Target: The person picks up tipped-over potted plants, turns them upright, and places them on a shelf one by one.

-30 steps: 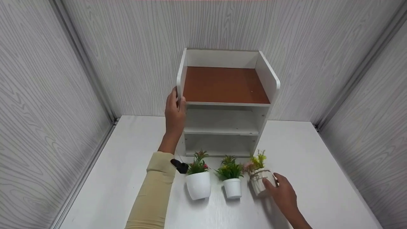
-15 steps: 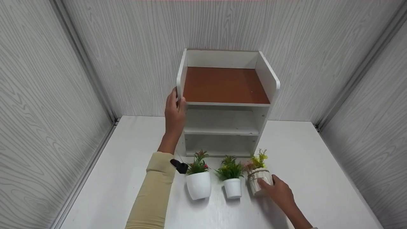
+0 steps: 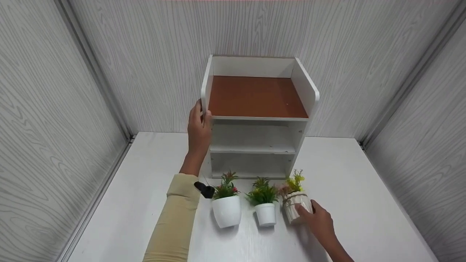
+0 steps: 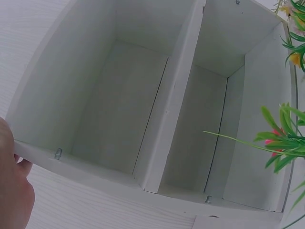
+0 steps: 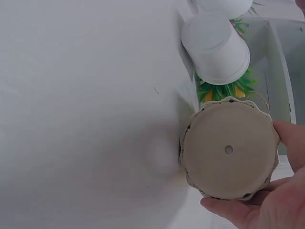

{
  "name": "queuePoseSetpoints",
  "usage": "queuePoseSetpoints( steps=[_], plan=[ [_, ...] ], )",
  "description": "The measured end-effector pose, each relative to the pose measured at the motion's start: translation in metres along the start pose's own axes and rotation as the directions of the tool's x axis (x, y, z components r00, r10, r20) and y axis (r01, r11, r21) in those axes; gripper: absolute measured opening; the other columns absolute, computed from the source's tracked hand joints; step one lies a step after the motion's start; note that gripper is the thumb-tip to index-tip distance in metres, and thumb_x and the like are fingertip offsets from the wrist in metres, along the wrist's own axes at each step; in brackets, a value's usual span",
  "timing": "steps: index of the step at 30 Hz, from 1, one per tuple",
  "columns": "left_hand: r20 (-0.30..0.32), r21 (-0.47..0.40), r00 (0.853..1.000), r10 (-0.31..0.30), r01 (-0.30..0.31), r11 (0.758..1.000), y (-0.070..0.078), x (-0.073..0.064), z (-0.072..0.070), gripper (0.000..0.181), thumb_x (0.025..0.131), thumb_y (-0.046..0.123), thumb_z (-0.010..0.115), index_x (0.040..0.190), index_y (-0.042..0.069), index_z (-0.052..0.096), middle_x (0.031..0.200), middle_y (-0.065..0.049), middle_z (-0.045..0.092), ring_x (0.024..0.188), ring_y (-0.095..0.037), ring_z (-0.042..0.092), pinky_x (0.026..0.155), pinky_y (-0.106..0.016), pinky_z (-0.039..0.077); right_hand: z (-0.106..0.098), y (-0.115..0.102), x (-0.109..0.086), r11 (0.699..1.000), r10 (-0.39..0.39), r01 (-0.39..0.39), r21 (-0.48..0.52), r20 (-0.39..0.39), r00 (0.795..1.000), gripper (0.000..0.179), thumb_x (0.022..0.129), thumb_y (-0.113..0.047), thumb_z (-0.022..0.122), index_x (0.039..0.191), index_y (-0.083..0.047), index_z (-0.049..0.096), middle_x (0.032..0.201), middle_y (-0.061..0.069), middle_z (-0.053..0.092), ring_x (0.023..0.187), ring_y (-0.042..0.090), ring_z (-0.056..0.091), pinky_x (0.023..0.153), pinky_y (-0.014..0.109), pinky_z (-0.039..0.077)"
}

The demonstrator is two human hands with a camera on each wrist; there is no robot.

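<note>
My left hand (image 3: 199, 136) grips the front edge of the left side panel of a small white shelf unit (image 3: 253, 151), fingers outside and thumb inside. The unit has a brown top board (image 3: 256, 96). In front of it, my right hand (image 3: 321, 220) holds a cream ribbed flowerpot (image 3: 296, 209) tied with twine, with yellow and pink flowers. The right wrist view faces that pot's scalloped base (image 5: 228, 167), with my fingers and thumb around its side. Left of it lie a small white pot (image 3: 265, 214) with a green plant and a larger white pot (image 3: 226, 212) with red flowers.
The two compartments of the shelf unit (image 4: 176, 119) show bare inside, with small metal pegs in the sides. A grey wood-grain wall (image 3: 255, 29) stands behind it, with more panels left and right. A black device (image 3: 204, 190) sits at my left cuff.
My right hand and the cream flowerpot have shifted slightly left, and the pot has straightened a little. My left hand keeps its grip on the shelf unit.
</note>
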State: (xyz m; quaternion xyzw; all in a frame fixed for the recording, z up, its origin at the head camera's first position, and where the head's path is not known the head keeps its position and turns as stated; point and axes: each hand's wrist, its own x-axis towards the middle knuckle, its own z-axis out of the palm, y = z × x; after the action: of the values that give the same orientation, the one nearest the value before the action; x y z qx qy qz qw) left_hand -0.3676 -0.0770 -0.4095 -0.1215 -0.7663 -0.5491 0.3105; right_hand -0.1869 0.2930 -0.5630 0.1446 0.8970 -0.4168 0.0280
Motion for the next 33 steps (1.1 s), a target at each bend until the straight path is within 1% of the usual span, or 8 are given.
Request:
queuePoseSetpoints(
  steps=[3,7,12,15,18,22,28,33],
  plan=[
    [-0.002,0.015,1.0,-0.002,0.002,1.0,-0.001,0.0,0.001,0.058,0.109,0.035,0.043,0.158,0.007,0.03,0.151,-0.01,0.043,0.142,-0.021,0.043,0.114,-0.039,0.042,0.002,0.003,-0.004,1.0,0.003,-0.003,-0.004,-0.023,1.0,0.11,0.087,-0.076,0.056,0.152,0.009,0.034,0.15,0.03,0.044,0.137,0.045,0.045,0.105,0.056,0.046],
    [-0.008,0.02,1.0,0.001,-0.001,1.0,-0.001,-0.001,0.001,0.058,0.109,0.035,0.043,0.158,0.007,0.031,0.151,-0.01,0.044,0.141,-0.021,0.044,0.114,-0.039,0.043,0.008,0.005,-0.009,1.0,0.004,-0.003,0.013,-0.083,0.997,0.106,0.087,-0.076,0.056,0.151,0.007,0.038,0.141,0.028,0.056,0.127,0.039,0.058,0.099,0.051,0.051],
    [-0.003,0.012,1.0,0.005,-0.005,1.0,-0.001,-0.001,0.001,0.058,0.109,0.036,0.043,0.158,0.006,0.03,0.151,-0.01,0.043,0.141,-0.021,0.044,0.114,-0.038,0.042,0.012,0.009,-0.016,0.998,0.021,-0.015,0.056,-0.107,0.994,0.103,0.087,-0.076,0.055,0.152,0.001,0.037,0.142,0.025,0.056,0.13,0.038,0.055,0.103,0.053,0.047],
    [0.003,0.004,1.0,0.002,-0.002,1.0,-0.001,-0.001,0.0,0.059,0.109,0.036,0.043,0.158,0.007,0.03,0.152,-0.01,0.043,0.142,-0.021,0.043,0.115,-0.038,0.042,0.013,0.012,-0.021,0.996,0.044,-0.036,0.085,-0.088,0.995,0.104,0.087,-0.077,0.054,0.155,-0.001,0.031,0.149,0.026,0.047,0.137,0.04,0.046,0.11,0.057,0.04],
    [0.006,0.002,1.0,-0.002,0.002,1.0,-0.001,0.0,0.0,0.059,0.109,0.037,0.043,0.158,0.007,0.03,0.152,-0.01,0.043,0.142,-0.02,0.043,0.115,-0.037,0.041,0.015,0.015,-0.026,0.992,0.069,-0.062,0.107,-0.066,0.995,0.11,0.088,-0.076,0.055,0.158,0.002,0.021,0.156,0.028,0.032,0.145,0.043,0.033,0.117,0.06,0.03],
    [0.004,0.003,1.0,0.002,-0.002,1.0,-0.002,0.0,0.0,0.059,0.109,0.037,0.042,0.158,0.007,0.029,0.152,-0.01,0.043,0.142,-0.02,0.043,0.115,-0.037,0.042,0.016,0.02,-0.032,0.988,0.099,-0.091,0.123,-0.064,0.993,0.117,0.086,-0.074,0.059,0.159,0.005,0.012,0.16,0.03,0.019,0.15,0.045,0.02,0.121,0.059,0.022],
    [0.005,-0.004,1.0,0.007,-0.007,1.0,-0.003,0.0,0.0,0.061,0.109,0.039,0.042,0.158,0.006,0.029,0.152,-0.01,0.043,0.142,-0.02,0.043,0.114,-0.038,0.042,0.015,0.025,-0.038,0.986,0.12,-0.111,0.125,-0.068,0.99,0.12,0.085,-0.07,0.066,0.159,0.006,0.01,0.158,0.032,0.024,0.147,0.047,0.027,0.118,0.059,0.029],
    [0.013,-0.017,1.0,-0.006,0.006,1.0,-0.003,0.0,0.001,0.061,0.108,0.04,0.042,0.159,0.009,0.028,0.152,-0.009,0.042,0.142,-0.02,0.042,0.114,-0.04,0.042,0.011,0.028,-0.04,0.989,0.094,-0.087,0.12,-0.053,0.994,0.117,0.087,-0.064,0.068,0.159,0.006,0.008,0.158,0.033,0.024,0.144,0.048,0.033,0.114,0.059,0.036]
  ],
)
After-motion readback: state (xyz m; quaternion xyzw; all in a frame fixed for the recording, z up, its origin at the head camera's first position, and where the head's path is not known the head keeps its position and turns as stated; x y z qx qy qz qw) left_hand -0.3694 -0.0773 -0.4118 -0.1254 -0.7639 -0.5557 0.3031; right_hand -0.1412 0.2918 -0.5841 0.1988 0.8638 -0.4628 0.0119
